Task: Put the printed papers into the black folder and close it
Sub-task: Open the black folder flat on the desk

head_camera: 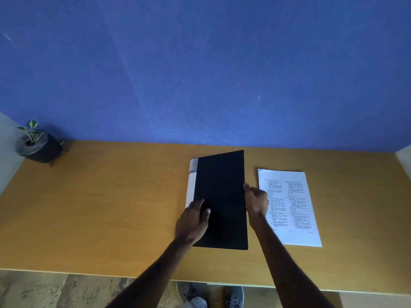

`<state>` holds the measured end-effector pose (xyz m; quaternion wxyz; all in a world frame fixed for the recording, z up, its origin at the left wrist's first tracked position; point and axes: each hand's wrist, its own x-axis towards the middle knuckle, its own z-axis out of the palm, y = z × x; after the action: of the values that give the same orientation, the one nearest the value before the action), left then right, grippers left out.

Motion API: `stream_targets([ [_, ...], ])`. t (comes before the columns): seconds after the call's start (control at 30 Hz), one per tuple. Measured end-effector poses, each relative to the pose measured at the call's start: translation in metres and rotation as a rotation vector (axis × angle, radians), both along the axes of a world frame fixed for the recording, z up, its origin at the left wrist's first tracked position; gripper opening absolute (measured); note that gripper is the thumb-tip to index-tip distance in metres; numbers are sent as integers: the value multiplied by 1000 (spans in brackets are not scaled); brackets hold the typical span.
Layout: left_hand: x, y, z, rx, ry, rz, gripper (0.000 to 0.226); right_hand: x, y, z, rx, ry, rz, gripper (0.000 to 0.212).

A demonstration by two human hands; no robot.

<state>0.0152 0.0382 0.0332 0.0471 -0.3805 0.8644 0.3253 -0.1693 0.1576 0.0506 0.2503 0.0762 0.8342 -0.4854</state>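
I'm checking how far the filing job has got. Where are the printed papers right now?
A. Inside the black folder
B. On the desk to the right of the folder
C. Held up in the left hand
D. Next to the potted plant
B: the printed papers lie flat on the desk, right of the black folder, behind the right hand at the folder's edge.

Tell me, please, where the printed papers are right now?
In the head view the papers lie flat on the desk, just right of the black folder, with the right hand partly over their left edge.
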Motion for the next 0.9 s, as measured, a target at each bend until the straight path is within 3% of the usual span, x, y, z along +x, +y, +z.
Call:
stream_targets([
  [0.07, -7, -2, 20, 21, 77, 69, 60, 6, -9, 15, -120, -27, -67, 53],
  [0.13, -12, -6, 39, 37, 141, 84, 65, 15, -19, 29, -243, -19, -65, 50],
  [0.37, 7, -40, 86, -24, 259, 71, 72, 53, -55, 57, -555, 43, 338, 37],
  [0.47, 27, -64, 90, 78, 304, 91, 67, 70, -69, 55, -615, 17, 508, 28],
  [0.6, 58, -93, 89, 263, 455, 262, 54, 94, -90, 41, -513, 33, 672, 31],
  [0.77, 95, -131, 74, 182, 520, 397, 30, 125, -110, 15, -162, 143, 854, 39],
  [0.9, 126, -165, 57, 111, 470, 556, 22, 150, -116, -8, 120, 227, 1099, 59],
])
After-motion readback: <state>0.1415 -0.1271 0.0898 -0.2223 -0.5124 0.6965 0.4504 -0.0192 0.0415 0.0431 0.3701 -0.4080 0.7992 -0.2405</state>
